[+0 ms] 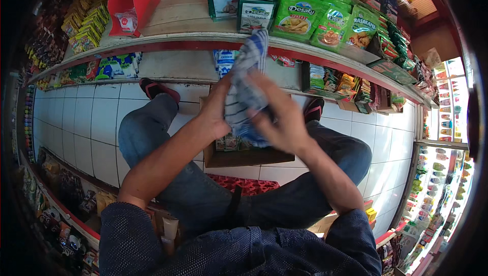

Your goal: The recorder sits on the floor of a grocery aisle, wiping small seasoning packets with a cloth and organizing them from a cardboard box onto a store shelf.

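Observation:
A white and blue striped cloth (244,97) hangs bunched between my two hands, above a cardboard box. My left hand (215,110) grips its left side. My right hand (280,114), blurred, is against the right side of the cloth with its fingers bent; whether they close on it I cannot tell. Below the hands, the cardboard box (249,160) on the floor holds small sachets (231,143), partly hidden by the cloth and hands. Beyond the cloth's top end, green Desaku seasoning packets (301,13) stand on the upper shelf (179,13).
A red plastic holder (146,0) with a small packet stands on the upper shelf at left. Open boxes of sachets (324,93) line the lower shelf. My knees flank the floor box. A red seat (248,185) shows beneath me. Glass-fronted shelving (438,184) stands right.

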Motion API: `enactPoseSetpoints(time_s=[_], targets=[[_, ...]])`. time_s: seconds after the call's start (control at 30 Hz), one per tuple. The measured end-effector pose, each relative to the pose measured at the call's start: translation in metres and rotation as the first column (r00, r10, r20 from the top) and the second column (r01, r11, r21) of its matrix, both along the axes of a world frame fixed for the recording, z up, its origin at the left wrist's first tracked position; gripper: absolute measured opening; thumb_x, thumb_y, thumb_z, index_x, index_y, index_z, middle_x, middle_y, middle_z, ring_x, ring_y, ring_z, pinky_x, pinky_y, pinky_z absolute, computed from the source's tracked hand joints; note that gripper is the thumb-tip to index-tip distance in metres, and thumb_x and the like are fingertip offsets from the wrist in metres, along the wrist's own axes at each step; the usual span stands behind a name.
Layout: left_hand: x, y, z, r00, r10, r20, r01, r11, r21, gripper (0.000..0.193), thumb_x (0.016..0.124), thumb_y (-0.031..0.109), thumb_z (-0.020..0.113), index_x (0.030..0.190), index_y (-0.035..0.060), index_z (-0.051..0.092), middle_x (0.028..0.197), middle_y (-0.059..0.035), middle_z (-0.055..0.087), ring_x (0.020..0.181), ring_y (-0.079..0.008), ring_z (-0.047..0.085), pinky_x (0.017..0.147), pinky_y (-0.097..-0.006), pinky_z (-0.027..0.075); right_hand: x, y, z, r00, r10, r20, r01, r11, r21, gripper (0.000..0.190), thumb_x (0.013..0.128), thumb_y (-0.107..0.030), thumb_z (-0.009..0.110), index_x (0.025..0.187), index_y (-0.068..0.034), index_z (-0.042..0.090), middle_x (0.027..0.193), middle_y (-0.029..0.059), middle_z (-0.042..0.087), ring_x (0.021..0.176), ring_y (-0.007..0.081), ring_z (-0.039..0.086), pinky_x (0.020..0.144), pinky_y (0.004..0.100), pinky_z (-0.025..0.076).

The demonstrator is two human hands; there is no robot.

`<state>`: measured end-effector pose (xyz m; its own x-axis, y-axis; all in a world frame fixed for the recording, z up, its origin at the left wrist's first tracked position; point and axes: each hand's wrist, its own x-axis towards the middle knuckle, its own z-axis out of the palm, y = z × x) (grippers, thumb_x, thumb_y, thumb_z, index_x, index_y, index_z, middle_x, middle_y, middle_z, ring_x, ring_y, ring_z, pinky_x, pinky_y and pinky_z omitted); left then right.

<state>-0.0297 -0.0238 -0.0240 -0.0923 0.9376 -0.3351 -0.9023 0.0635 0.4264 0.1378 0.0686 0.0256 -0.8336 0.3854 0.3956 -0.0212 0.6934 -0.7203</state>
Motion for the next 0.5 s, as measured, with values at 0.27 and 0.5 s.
enactPoseSetpoints(time_s=[0.27,0.5], targets=[[-0.023,-0.007,-0.015,0.943,-0.259,0.211,0.134,0.871,0.472,0.058,0.105,0.049,0.045,0.148,0.0118,0.055,0.142,-0.0087,0.064,0.130,-0.0256,0.061,0.114,-0.0442,0.047,-0.008,-0.005,-0.003,0.976,0.218,-0.024,-0.207,0.954,0.218,0.072,0.072,0.004,0.075,0.142,-0.003,0.058,0.144,0.0207,0.058,0.137,0.0422,0.053,0.117,0.0504,0.042],[-0.007,-0.005,-0.018,0.916,-0.223,0.333,0.085,0.920,0.382,0.055,0.106,0.051,0.047,0.145,0.0128,0.055,0.146,-0.0082,0.060,0.133,-0.0231,0.058,0.117,-0.0436,0.042,-0.011,-0.003,0.000,0.992,0.124,-0.019,-0.115,0.959,0.258,0.076,0.072,-0.005,0.081,0.144,-0.005,0.056,0.150,0.0204,0.053,0.143,0.0418,0.048,0.119,0.0503,0.041]])
